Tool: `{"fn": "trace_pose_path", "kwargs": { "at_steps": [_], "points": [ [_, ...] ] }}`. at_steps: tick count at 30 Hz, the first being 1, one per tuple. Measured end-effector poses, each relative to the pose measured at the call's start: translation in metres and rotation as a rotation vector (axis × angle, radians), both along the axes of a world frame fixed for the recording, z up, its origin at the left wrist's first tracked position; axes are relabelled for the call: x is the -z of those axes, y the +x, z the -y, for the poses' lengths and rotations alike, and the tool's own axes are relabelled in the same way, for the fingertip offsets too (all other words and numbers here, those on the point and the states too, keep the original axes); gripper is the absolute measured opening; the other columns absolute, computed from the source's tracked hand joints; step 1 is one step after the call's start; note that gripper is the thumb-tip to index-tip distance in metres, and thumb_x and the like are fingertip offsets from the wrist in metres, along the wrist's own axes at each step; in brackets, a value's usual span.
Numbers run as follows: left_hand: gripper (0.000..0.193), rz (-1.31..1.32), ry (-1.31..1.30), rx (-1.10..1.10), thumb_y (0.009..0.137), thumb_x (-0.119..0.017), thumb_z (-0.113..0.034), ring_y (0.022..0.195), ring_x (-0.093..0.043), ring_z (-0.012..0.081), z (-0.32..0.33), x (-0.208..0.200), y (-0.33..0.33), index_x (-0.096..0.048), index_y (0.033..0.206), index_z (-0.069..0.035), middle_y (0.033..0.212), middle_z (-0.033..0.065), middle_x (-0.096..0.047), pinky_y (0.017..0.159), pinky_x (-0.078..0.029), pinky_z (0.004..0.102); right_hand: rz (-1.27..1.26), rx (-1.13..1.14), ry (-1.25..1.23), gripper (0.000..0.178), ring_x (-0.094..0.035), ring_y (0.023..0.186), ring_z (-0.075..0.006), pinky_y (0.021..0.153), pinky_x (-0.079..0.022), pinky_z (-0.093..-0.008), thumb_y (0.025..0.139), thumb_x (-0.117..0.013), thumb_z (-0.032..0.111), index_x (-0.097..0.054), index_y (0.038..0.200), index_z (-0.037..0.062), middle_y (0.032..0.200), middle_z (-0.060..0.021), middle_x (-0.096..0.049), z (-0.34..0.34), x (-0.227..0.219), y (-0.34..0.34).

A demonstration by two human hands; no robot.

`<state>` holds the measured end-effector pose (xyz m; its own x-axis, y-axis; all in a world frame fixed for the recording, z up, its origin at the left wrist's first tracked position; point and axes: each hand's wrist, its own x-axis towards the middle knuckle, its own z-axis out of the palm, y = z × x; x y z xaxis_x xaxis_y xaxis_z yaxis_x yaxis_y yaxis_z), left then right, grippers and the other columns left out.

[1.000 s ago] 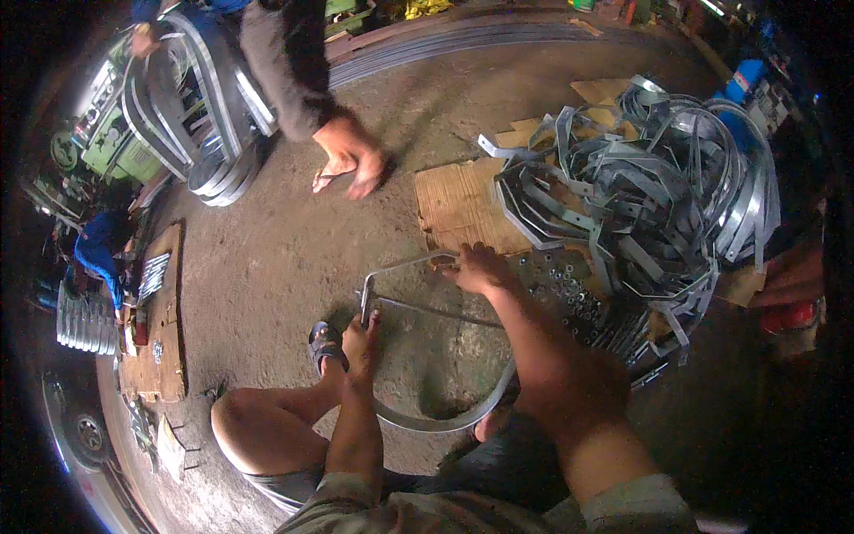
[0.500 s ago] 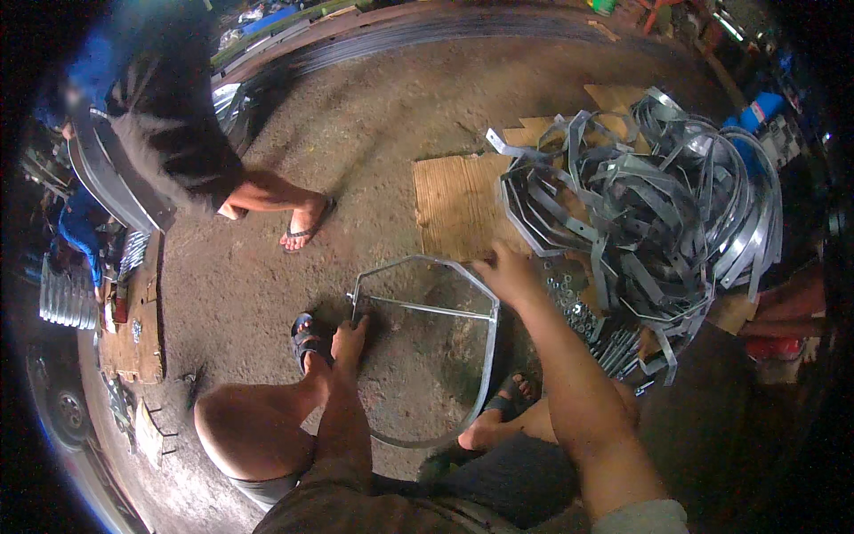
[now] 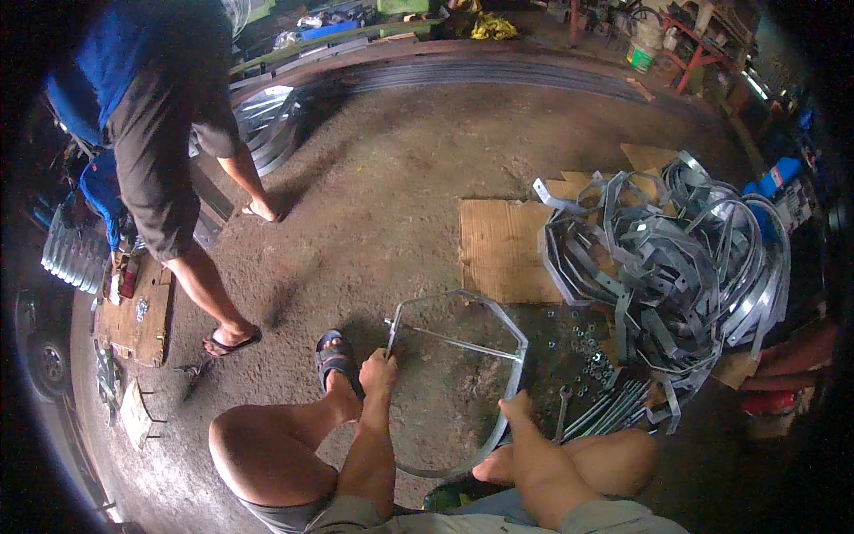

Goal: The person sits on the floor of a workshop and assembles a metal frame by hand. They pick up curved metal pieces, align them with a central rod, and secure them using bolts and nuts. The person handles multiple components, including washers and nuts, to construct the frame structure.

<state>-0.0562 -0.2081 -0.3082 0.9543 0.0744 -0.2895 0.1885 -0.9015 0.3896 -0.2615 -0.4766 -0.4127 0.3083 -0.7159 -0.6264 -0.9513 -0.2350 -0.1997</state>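
Observation:
A flat metal strap hoop [image 3: 521, 354], angular along its far side and rounded at the near side, lies between my legs. A thin threaded rod [image 3: 458, 342] spans it near the far end. My left hand [image 3: 380, 372] is closed round the hoop's left side, just below the rod's end. My right hand [image 3: 517, 410] grips the right side of the hoop, lower than the rod's other end. A combination wrench [image 3: 563, 413] lies on the floor to the right of that hand, near a bundle of threaded rods [image 3: 614, 411] and scattered nuts [image 3: 594, 363].
A big tangled pile of bent metal straps [image 3: 667, 258] covers the right side, partly on cardboard [image 3: 503, 249]. At the left, a person in dark shorts [image 3: 156, 169] stands by a wooden board [image 3: 133, 325] and stacked curved metal pieces [image 3: 76, 254]. Long metal strips [image 3: 463, 76] lie at the back.
My right hand has gone from the hoop's upper right corner down to its right side. My left hand stays on the left side. The other person has stepped, and the view has shifted.

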Motion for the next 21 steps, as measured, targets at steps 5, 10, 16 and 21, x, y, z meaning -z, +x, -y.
{"fn": "trace_pose_path", "kwargs": {
  "at_steps": [5,10,16,21],
  "points": [
    [0.030,-0.044,-0.077,-0.019,0.085,-0.060,-0.039,0.087,-0.067,0.0387,0.004,0.006,0.001,-0.069,0.101,-0.015,0.090,0.0181,-0.069,0.075,-0.052,0.0503,-0.060,-0.081,0.044,0.041,-0.058,0.112,-0.0397,0.096,-0.047,-0.0463,0.083,-0.064,0.021,-0.059,0.117,-0.0022,0.118,-0.0240,-0.061,0.006,0.025,-0.011],
    [0.031,-0.025,-0.107,-0.060,0.086,-0.060,-0.037,0.088,-0.067,0.0394,-0.002,0.021,0.004,-0.069,0.102,-0.013,0.093,0.0193,-0.069,0.076,-0.052,0.0489,0.061,-0.066,-0.092,0.031,-0.061,0.107,-0.0405,0.091,-0.050,-0.0484,0.084,-0.063,0.022,-0.065,0.109,0.0030,0.111,-0.0222,-0.065,0.005,-0.036,0.009],
    [0.041,-0.104,-0.082,-0.095,0.089,-0.056,-0.043,0.094,-0.065,0.0411,0.030,0.028,0.071,-0.068,0.105,-0.007,0.097,0.0219,-0.068,0.081,-0.050,0.0499,0.181,-0.123,-0.209,0.021,-0.062,0.102,-0.0401,0.087,-0.049,-0.0490,0.084,-0.063,0.019,-0.066,0.101,0.0061,0.106,-0.0214,-0.066,0.059,-0.061,0.100],
    [0.055,-0.098,-0.075,0.073,0.091,-0.050,-0.054,0.104,-0.061,0.0447,0.095,0.041,0.164,-0.064,0.112,-0.004,0.107,0.0271,-0.065,0.089,-0.047,0.0504,0.554,0.030,-0.480,0.019,-0.062,0.100,-0.0401,0.083,-0.049,-0.0477,0.083,-0.066,0.020,-0.066,0.096,0.0064,0.101,-0.0183,-0.068,0.123,0.021,0.142]
  ]
}}
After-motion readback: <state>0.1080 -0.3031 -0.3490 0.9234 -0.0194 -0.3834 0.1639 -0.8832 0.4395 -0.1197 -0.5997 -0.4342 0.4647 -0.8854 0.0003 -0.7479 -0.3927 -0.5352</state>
